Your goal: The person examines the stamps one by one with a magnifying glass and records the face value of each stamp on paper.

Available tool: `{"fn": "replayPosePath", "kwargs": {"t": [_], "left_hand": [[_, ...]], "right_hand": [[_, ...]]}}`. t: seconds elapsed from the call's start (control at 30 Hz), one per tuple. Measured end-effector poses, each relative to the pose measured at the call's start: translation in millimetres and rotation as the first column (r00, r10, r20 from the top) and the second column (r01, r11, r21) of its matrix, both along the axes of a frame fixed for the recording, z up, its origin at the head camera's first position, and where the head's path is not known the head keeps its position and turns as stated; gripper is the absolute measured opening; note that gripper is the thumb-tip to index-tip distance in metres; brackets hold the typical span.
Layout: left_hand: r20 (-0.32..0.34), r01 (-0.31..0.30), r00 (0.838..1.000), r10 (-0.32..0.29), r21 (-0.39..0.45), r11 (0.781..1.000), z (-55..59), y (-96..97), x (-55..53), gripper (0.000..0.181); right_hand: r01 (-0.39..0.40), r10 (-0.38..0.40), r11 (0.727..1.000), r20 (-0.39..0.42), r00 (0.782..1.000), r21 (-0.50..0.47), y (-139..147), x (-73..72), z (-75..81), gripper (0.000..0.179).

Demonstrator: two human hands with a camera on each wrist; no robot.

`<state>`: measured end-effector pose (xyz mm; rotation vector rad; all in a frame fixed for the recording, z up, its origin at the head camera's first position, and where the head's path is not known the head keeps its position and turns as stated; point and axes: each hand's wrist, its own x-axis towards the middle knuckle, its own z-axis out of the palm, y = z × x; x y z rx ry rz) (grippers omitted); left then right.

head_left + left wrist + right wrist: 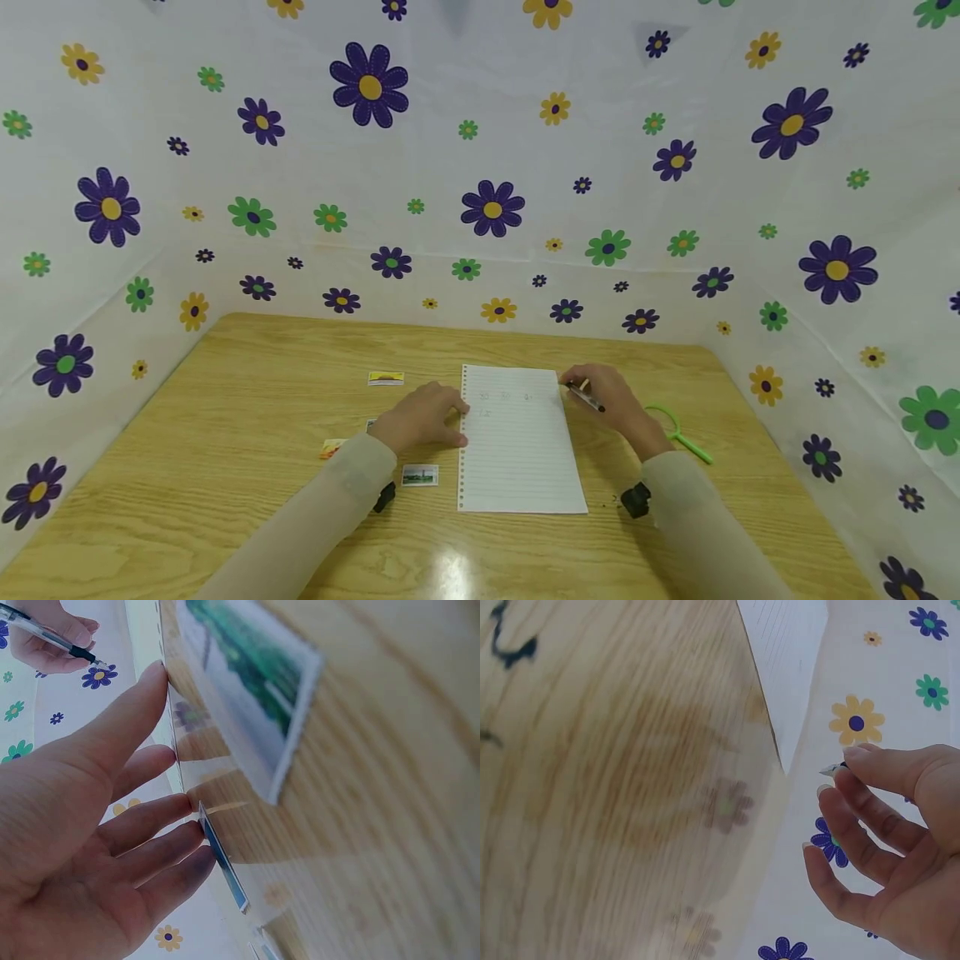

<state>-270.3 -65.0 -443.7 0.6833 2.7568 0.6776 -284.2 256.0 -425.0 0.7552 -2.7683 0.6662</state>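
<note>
A lined, hole-punched sheet of paper lies on the wooden table, with faint handwritten figures near its top. My left hand rests at the sheet's left edge, its fingertips touching there; in the left wrist view its fingers are loosely extended. Beside the sheet's upper right edge, my right hand pinches a pen between thumb and fingers. The pen's tip shows in the right wrist view, off the paper. A small white-bordered picture card with a green landscape lies below my left hand.
A yellow picture card lies beyond my left hand, and an orange one is partly behind the left sleeve. Another card is mostly hidden. Right of my right hand lies a green ring-shaped magnifier. Flowered curtains surround the table.
</note>
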Motion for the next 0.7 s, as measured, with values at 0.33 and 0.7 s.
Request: {"fn": "replayPosePath", "kwargs": {"t": [0.33, 0.7], "left_hand": [[0.007, -0.006, 1.0, 0.006, 0.002, 1.0, 0.8, 0.1, 1.0, 0.048], [0.006, 0.001, 1.0, -0.001, 0.006, 1.0, 0.7, 0.6, 0.2, 0.049]], "right_hand": [[0.123, -0.124, 0.992, 0.11, 0.986, 0.02, 8.1, -2.7, -2.8, 0.017], [0.159, -0.166, 0.985, 0.109, 0.98, 0.07, 9.0, -1.4, -5.4, 0.018]]}}
